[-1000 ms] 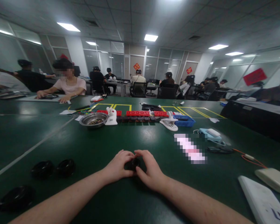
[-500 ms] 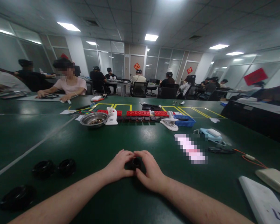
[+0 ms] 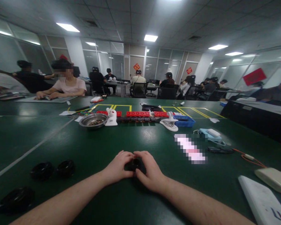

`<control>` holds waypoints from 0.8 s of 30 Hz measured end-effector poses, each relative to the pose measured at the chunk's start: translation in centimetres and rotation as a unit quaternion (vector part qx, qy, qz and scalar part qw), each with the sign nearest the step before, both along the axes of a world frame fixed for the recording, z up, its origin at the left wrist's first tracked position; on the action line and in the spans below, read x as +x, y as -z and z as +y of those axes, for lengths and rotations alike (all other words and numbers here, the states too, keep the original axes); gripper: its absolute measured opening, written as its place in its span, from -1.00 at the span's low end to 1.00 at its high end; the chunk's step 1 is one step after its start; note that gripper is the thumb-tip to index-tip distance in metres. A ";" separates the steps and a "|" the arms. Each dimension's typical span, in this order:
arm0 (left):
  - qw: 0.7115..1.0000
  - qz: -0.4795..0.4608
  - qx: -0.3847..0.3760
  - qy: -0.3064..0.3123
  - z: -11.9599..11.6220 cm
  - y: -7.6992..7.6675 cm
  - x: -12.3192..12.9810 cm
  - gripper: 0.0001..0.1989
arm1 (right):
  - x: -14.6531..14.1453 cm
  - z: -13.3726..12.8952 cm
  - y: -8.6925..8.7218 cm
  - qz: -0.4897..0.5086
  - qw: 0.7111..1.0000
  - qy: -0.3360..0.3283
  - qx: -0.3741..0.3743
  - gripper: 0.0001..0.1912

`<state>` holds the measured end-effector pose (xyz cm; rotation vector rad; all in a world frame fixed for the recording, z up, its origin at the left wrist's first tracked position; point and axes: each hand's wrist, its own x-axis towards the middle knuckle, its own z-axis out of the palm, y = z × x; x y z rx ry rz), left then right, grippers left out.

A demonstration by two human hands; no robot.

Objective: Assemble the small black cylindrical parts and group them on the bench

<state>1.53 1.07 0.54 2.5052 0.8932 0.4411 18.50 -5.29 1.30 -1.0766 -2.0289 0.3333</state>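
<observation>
A small black ring-shaped part (image 3: 136,163) is low at the centre of the green table. My left hand (image 3: 118,165) curls round its left side, with thumb and fingertips against it. From the right, my right hand (image 3: 151,172) closes round the same part, its fingertips meeting those of the left at the far side. The part's lower edge is dark and hard to make out. To the left lie two black rings (image 3: 41,171) (image 3: 66,168), and nearer me a larger black ring (image 3: 16,200).
A metal bowl (image 3: 93,120) of small pieces, white clamps (image 3: 111,117) (image 3: 170,122), red blocks (image 3: 138,114) and a blue tray (image 3: 184,121) stand further back. On the right are a white box (image 3: 262,200) and a beige device (image 3: 273,179). A person (image 3: 66,82) sits across the table.
The view has shifted very slightly. Both hands keep the same grip on the black part. Across the table, the seated person's hands have moved a little.
</observation>
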 end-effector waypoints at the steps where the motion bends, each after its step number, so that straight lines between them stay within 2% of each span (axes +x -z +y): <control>1: 1.000 0.000 0.000 0.002 0.0 0.0 0.0 -0.60 | 0.1 0.0 0.0 0.003 1.000 0.002 0.000 -0.47; 8: 1.000 -0.007 -0.002 0.012 0.2 0.4 0.0 -0.67 | -0.3 0.2 0.1 0.003 0.998 0.059 -0.001 -0.57; 11: 1.000 -0.006 0.000 0.010 0.2 0.5 0.0 -0.66 | -0.4 0.2 0.2 -0.003 0.999 0.046 -0.010 -0.60; 16: 1.000 -0.006 0.003 0.005 0.3 0.4 -0.1 -0.60 | 0.0 0.1 0.1 0.004 1.000 0.002 0.009 -0.50; 20: 1.000 -0.006 0.005 0.012 0.4 0.6 -0.1 -0.68 | 0.0 0.2 0.1 0.009 0.999 0.030 0.012 -0.50; 24: 1.000 -0.006 0.000 0.005 0.4 0.6 0.0 -0.63 | -0.3 0.2 0.2 -0.006 0.998 0.057 0.020 -0.52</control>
